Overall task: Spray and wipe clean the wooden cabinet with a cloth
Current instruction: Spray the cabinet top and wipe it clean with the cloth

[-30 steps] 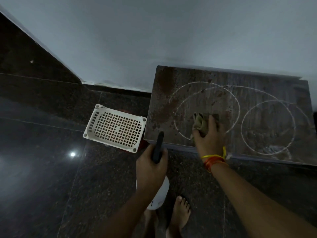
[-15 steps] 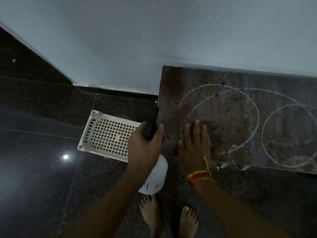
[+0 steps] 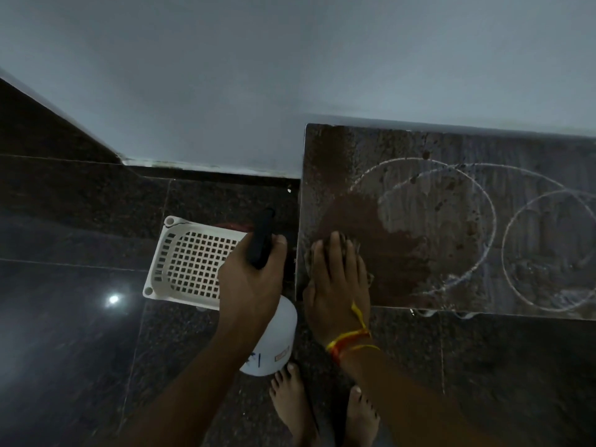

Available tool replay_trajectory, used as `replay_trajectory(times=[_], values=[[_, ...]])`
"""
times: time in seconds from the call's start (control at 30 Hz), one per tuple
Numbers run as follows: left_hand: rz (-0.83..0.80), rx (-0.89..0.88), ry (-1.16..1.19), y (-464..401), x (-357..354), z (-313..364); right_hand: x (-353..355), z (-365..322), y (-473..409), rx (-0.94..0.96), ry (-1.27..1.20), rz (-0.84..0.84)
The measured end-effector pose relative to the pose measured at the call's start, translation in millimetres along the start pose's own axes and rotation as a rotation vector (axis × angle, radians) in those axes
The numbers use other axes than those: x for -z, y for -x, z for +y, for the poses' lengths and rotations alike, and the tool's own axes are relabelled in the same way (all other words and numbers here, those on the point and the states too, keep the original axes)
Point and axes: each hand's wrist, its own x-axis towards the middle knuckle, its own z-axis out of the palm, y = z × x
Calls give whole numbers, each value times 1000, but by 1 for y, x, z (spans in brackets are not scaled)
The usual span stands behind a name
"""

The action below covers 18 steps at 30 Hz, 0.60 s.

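Now the right hand lies flat, fingers together, pressing the cloth onto the near left corner of the wooden cabinet. A second ago it worked further in, inside the pale ring marks; since then it has swept left and a dark, clean swath has opened behind it. The left hand stays clamped on the spray bottle, held over the floor beside the white basket. Most of the top is still streaked, so wiping has far to go.

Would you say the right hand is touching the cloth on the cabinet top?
Touching: in the head view, the right hand lies flat on the cloth, pressing it against the cabinet top.
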Motion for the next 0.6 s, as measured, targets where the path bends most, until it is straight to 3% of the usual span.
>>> replay_trajectory(times=[0.13,0.2,0.43,0.6], values=[[-7,-5,-10,-12,3,-4,6,-2,-51,43,62,55],[-4,-14,-5,-15,6,-6,8,-5,-72,-26,35,72],[12,32,11,-20,12,5,-4,-22,0,-3,-20,38],[-1,-1,-10,-23,12,0,4,-24,-74,-11,3,58]])
